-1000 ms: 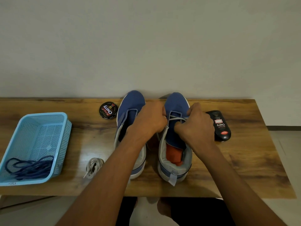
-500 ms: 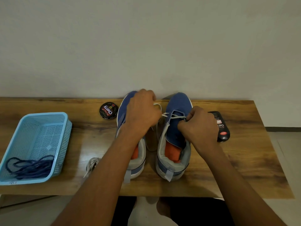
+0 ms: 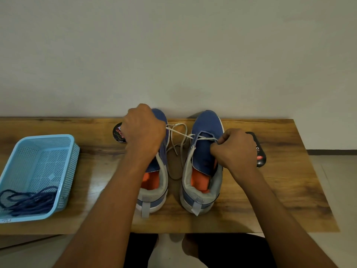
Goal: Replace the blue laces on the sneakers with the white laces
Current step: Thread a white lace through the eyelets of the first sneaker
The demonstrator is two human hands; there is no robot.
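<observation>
- Across the front eyelets of the right-hand blue knit sneaker with grey collar and orange insole [image 3: 204,151], a thin white lace [image 3: 181,134] runs taut; one stretch goes from the shoe's left eyelet edge up and left to the left hand [image 3: 144,128], the other crosses the tongue to the right hand [image 3: 234,149]
- The left hand is a closed fist, fingers curled tight around the lace, held above the toe of the matching left-hand blue sneaker [image 3: 156,182]; slack lace loops down from the fist into the gap between the two shoes, its tip hanging near the right-hand sneaker's left side
- The right hand rests on the right side of the right-hand sneaker; thumb and fingertips are pinched on the lace at the right eyelet, the remaining fingers curled in
- Both sneakers stand side by side, toes to the wall, heels toward the person, on a brown wood-grain table [image 3: 280,200]; the left-hand sneaker shows no lace
- Left of the right-hand sneaker, beyond the other shoe, a round black polish tin [image 3: 118,133] lies partly hidden behind the left hand
- Right of that sneaker, a black oblong polish bottle [image 3: 259,153] lies flat, partly covered by the right hand
- Far left of the sneakers, a light blue perforated plastic basket [image 3: 63,171] sits at the table's edge; tangled dark blue laces [image 3: 29,202] lie in its near corner
</observation>
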